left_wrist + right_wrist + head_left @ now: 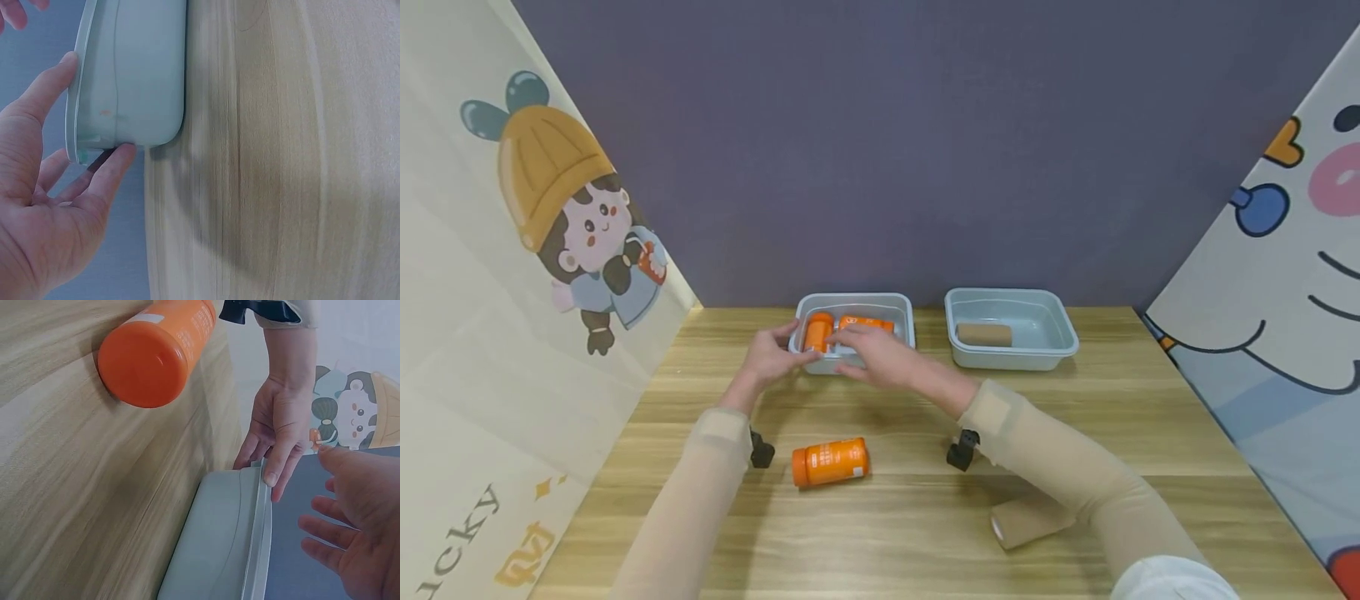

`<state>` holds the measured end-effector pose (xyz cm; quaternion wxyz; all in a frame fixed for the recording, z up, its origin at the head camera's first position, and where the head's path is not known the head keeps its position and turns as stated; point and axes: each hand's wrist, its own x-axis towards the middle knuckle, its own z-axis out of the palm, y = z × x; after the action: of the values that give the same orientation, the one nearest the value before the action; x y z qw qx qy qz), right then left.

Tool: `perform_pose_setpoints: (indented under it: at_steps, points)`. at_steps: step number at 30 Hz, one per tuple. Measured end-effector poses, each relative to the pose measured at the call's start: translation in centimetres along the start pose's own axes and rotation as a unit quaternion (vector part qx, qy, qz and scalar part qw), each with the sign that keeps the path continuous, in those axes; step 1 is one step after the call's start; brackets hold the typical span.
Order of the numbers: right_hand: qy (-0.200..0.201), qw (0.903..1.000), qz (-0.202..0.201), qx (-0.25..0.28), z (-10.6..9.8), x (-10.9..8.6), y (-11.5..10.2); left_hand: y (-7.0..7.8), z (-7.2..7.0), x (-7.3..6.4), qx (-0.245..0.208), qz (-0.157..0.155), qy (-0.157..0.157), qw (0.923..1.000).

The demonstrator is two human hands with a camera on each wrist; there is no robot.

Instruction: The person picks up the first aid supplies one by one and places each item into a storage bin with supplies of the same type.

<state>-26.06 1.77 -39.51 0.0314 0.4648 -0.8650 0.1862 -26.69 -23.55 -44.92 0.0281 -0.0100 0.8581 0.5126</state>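
1. Left tray (880,298): we count two orange bottles (818,332); left hand (769,360) grips its end, right hand (883,358) over it, fingers spread, empty.
2. Right tray (1037,323): brown tube (985,335).
3. Desk (910,542): loose bottle (835,462); second tube (1026,522), partly sleeve-hidden.

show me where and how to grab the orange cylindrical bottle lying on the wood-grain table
Grip the orange cylindrical bottle around mid-body, probably best from above, pinching across its width: it lies on its side, orange cap to the left, both rounded long sides free.
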Motion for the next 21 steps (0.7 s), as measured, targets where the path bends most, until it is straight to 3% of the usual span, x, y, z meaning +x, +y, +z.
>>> perform_pose_setpoints:
  at_steps: [14,21]
  points:
    - [-0.001,0.9997,-0.023,-0.008,-0.2,-0.7,-1.0,0.0,-0.2,-0.1,0.005,0.002,-0.005,1.0000]
    - [0.001,0.9995,-0.030,0.012,0.1,-1.0,-1.4,0.0,-0.2,-0.1,0.010,-0.004,-0.002,0.9999]
